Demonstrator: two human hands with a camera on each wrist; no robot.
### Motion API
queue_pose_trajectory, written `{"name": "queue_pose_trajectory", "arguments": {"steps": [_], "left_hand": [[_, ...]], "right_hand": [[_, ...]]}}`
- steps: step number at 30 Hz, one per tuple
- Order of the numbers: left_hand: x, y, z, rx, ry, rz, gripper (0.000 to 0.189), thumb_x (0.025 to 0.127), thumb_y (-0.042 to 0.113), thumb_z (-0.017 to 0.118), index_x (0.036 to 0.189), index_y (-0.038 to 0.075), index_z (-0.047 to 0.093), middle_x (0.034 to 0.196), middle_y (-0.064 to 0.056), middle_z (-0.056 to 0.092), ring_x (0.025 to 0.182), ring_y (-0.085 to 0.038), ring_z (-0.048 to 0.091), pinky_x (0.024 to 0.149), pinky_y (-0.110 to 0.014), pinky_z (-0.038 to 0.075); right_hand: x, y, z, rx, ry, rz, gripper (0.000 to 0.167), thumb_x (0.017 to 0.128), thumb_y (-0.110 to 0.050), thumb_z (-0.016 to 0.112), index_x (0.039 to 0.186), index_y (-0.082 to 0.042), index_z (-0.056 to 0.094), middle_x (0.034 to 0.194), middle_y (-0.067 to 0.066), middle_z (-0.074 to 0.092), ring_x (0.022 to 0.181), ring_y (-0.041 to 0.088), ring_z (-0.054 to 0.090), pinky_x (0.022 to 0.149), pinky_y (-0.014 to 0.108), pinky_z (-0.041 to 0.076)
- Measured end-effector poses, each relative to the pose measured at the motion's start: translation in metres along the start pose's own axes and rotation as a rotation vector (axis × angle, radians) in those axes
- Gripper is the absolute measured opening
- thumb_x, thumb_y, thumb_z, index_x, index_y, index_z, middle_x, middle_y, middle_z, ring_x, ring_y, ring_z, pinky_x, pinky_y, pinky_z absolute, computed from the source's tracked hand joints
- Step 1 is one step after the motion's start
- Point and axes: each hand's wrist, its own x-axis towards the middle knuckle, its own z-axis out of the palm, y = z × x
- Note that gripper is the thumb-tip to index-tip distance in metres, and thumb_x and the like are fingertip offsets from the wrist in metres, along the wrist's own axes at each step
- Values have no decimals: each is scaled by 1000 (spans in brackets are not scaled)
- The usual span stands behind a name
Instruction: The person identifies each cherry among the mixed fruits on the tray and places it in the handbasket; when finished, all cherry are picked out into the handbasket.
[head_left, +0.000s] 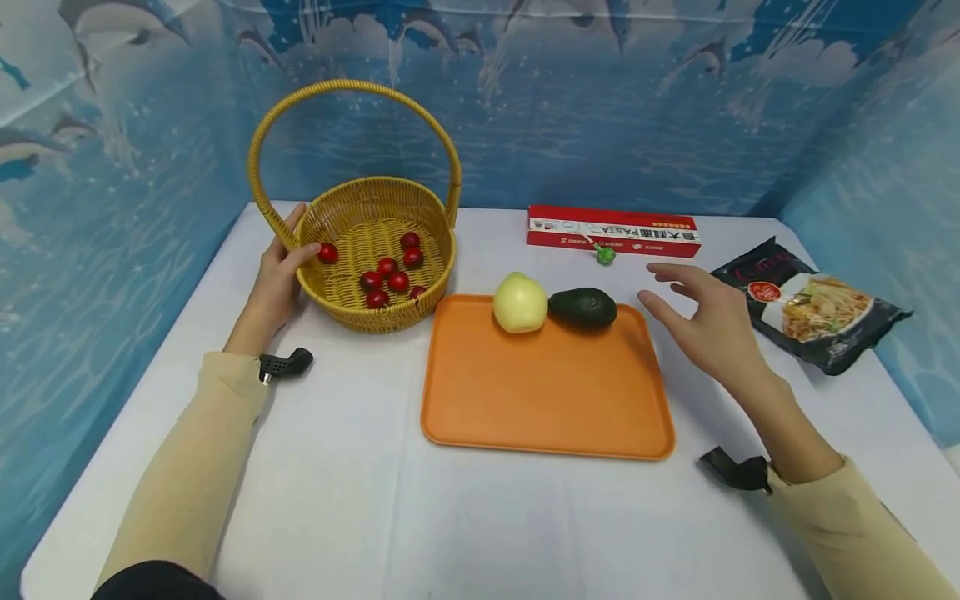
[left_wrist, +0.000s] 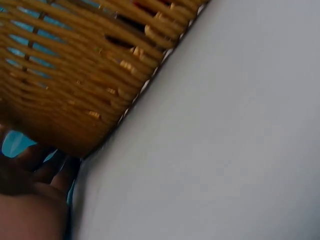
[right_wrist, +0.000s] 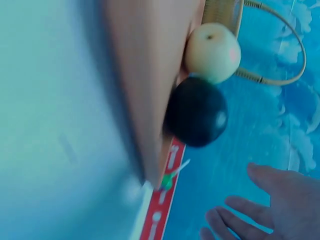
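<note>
My left hand [head_left: 276, 271] grips the left side of a yellow woven basket [head_left: 356, 317], thumb over the rim near the foot of its tall handle, fingers along the outside. Several small red fruits [head_left: 398, 282] lie in the basket, one right by my thumb. In the left wrist view the basket's woven wall [left_wrist: 75, 75] fills the upper left. My right hand [head_left: 712, 321] hovers with parted fingers, holding nothing, between the orange tray [head_left: 547, 392] and a black noodle packet [head_left: 817, 308]. A yellow-green apple [head_left: 521, 302] and a dark green avocado [head_left: 582, 308] sit at the tray's back edge.
A red pasta box [head_left: 613, 231] lies along the back of the white table [head_left: 330, 483]. Before it is a green lollipop [head_left: 605, 255] with a white stick. Blue dolphin-print cloth [head_left: 570, 108] hangs behind and at both sides.
</note>
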Motion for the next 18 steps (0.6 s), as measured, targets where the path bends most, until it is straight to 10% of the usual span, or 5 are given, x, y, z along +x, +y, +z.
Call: {"name": "queue_pose_trajectory", "arguments": {"steps": [8, 13, 18], "left_hand": [[15, 4, -13, -87, 57, -150, 76, 100, 26, 74, 163, 10, 36, 152, -3, 50, 139, -12, 48, 117, -21, 41], [10, 6, -12, -123, 62, -123, 80, 101, 33, 71, 166, 11, 32, 157, -7, 45, 148, -13, 41, 122, -22, 33], [-20, -1, -11, 210, 37, 2, 72, 109, 48, 52, 168, 17, 27, 173, -9, 30, 160, -20, 27, 131, -37, 20]], "right_hand": [[-7, 20, -4, -46, -54, 27, 57, 102, -37, 70, 152, -12, 57, 145, 25, 60, 132, 50, 54, 105, 74, 43], [-15, 25, -3, -72, -131, 44, 69, 103, -43, 66, 161, -12, 44, 165, 23, 40, 150, 51, 35, 116, 77, 28], [-19, 30, -1, -110, -130, 26, 81, 101, -42, 69, 167, -13, 31, 175, 20, 17, 160, 47, 17, 118, 78, 19]]}}
